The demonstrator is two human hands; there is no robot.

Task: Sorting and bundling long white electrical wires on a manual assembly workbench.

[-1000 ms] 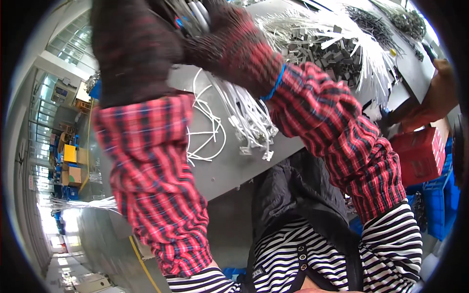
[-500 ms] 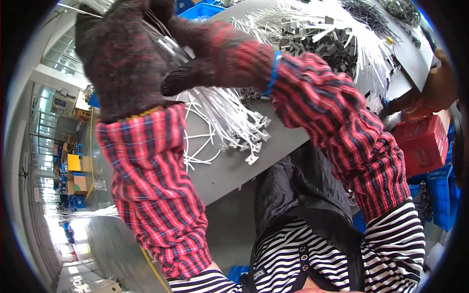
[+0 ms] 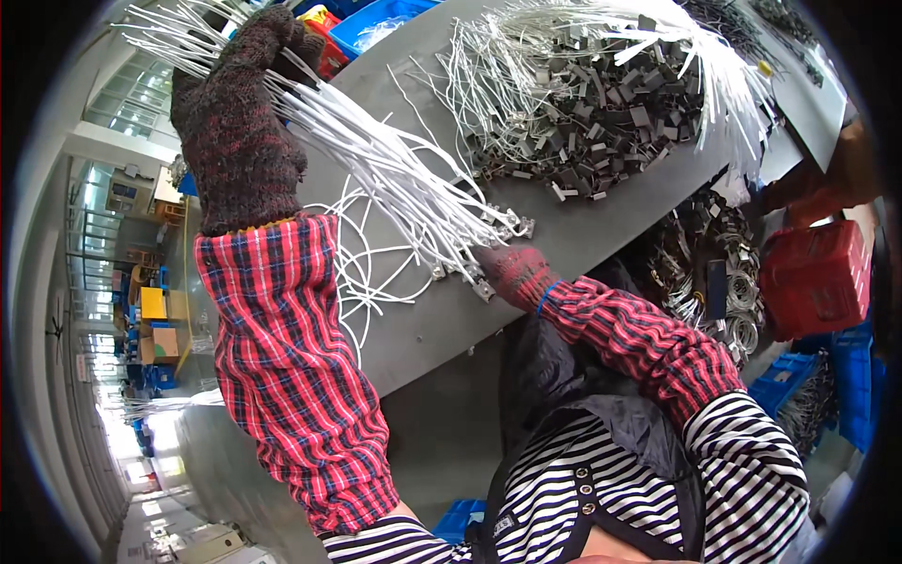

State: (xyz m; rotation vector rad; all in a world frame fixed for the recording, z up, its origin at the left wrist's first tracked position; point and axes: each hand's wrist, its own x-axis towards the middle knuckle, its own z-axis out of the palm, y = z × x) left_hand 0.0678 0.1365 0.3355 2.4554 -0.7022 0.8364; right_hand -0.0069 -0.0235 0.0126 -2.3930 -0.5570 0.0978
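Observation:
My left hand [image 3: 246,122], in a dark knitted glove, is closed around a thick bundle of white wires [image 3: 376,160]. Their thin ends fan out past the glove at the upper left. At the other end, small metal terminals [image 3: 507,226] hang together over the grey table [image 3: 432,329]. My gloved right hand [image 3: 515,273] is at these terminals, appearing to touch the lowest ones; its fingers are mostly hidden. Loose white wires [image 3: 371,291] lie curled on the table beside the bundle.
A heap of grey blocks [image 3: 601,132] with white leads covers the table's far right part. Past the table edge are coiled cables [image 3: 742,310], a red box [image 3: 816,277] and blue bins [image 3: 853,385]. A blue tray [image 3: 376,23] stands at the back.
My right hand has left the upper part of the bundle beside my left hand and come down toward me to the terminal end. The bundle now stretches out more fully.

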